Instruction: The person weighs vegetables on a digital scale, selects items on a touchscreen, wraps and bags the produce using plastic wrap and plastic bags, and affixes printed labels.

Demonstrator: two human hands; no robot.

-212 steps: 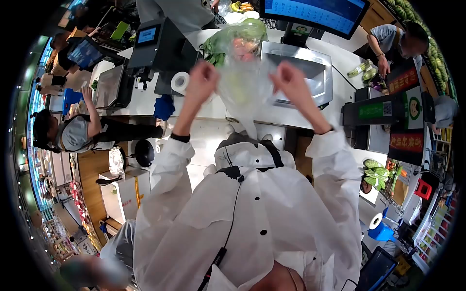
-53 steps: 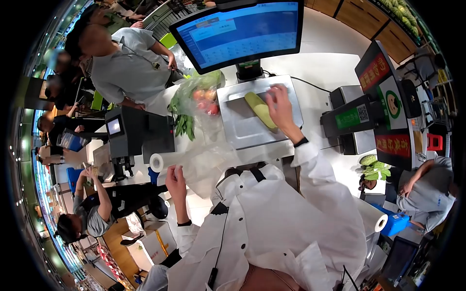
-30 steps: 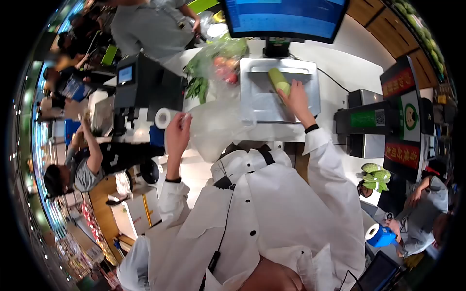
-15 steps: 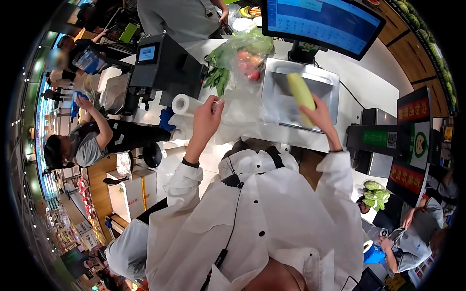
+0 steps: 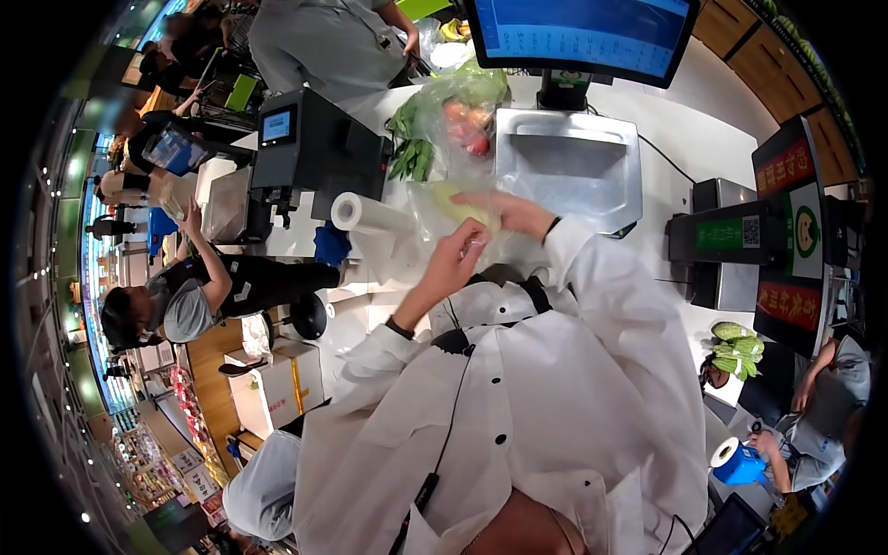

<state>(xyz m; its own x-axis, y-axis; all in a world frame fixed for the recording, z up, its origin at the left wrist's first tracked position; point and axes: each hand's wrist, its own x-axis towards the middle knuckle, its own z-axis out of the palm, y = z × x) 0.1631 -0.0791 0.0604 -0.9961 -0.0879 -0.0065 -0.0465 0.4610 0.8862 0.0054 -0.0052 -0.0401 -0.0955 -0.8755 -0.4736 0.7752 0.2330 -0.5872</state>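
A long pale yellow-green vegetable (image 5: 450,200) lies within a clear plastic bag (image 5: 422,205). My right hand (image 5: 520,216) is closed on the vegetable at the bag's mouth. My left hand (image 5: 457,255), its fingers pinched together, grips the bag's edge just below. Both hands are close together over the front of the white counter (image 5: 680,157). To their right is the steel tray of a scale (image 5: 569,199), with nothing on it. Just behind the hands stands another clear bag holding red and orange round fruit or vegetables (image 5: 470,125).
Left of the hands lies a roll of plastic bags (image 5: 365,214). Leafy greens (image 5: 413,153) lie by the filled bag. A screen (image 5: 587,37) stands behind the scale, a dark printer-like machine (image 5: 314,143) at the left. A person (image 5: 176,296) works at the left, another (image 5: 324,46) across the counter.
My right hand has moved left from over the scale tray, bringing the vegetable into the plastic bag. My left hand has shifted right and down, still pinching the bag.
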